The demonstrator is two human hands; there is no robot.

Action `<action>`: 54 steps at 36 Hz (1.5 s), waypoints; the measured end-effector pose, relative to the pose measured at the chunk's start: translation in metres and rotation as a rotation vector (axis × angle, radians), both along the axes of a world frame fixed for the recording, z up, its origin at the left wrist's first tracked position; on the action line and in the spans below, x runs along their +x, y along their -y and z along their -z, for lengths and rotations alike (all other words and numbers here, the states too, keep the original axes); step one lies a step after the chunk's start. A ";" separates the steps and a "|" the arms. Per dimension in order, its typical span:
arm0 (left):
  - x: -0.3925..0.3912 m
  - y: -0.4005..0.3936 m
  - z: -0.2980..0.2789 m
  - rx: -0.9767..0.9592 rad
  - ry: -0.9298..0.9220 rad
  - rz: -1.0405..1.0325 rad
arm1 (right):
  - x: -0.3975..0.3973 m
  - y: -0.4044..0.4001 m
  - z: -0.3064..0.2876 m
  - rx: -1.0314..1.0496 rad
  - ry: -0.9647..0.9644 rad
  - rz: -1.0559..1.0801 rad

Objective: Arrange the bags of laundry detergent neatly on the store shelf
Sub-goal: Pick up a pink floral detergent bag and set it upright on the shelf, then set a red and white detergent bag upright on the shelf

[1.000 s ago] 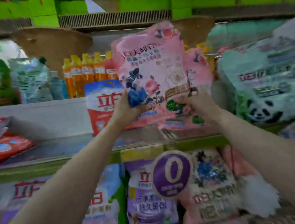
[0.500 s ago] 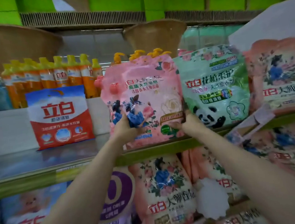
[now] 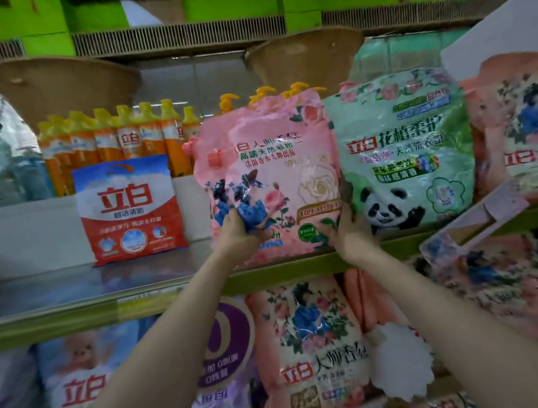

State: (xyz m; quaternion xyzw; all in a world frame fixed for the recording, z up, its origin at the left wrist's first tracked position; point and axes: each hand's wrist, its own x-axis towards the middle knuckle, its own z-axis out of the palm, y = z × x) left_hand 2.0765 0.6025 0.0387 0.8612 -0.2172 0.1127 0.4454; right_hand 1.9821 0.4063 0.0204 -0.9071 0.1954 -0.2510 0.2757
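A pink floral detergent bag [image 3: 276,162] stands upright on the metal shelf [image 3: 69,290], its bottom at the shelf's front edge. My left hand [image 3: 237,234] grips its lower left corner. My right hand [image 3: 351,228] holds its lower right edge. The bag touches a green panda detergent bag [image 3: 406,154] on its right. Further right stands a peach floral bag [image 3: 527,127]. A red and white bag [image 3: 131,209] stands apart to the left.
Orange bottles with yellow caps [image 3: 119,140] line the back of the shelf. The lower shelf holds a peach floral bag [image 3: 311,350], purple bags [image 3: 220,377] and a blue bag [image 3: 79,376]. A loose price tag holder [image 3: 470,221] hangs at the right shelf edge.
The pink bag has come down from the air and moved right against the green panda bag, settling on the shelf. Both hands kept their hold on its lower corners.
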 end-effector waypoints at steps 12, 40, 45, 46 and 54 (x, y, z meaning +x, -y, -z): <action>-0.060 -0.035 -0.033 0.531 0.128 -0.170 | -0.035 -0.035 -0.049 -0.190 0.297 -0.104; -0.116 -0.380 -0.048 0.780 -0.024 -0.910 | 0.056 -0.363 -0.049 -0.727 0.147 -0.835; -0.103 -0.446 -0.051 0.723 -0.059 -1.040 | 0.080 -0.426 -0.058 -0.738 0.172 -0.883; -0.099 -0.458 -0.051 0.693 -0.067 -1.067 | 0.086 -0.438 -0.060 -0.734 0.172 -0.890; -0.053 -0.525 -0.057 0.304 -0.069 -1.037 | 0.129 -0.521 -0.063 -0.699 0.149 -0.910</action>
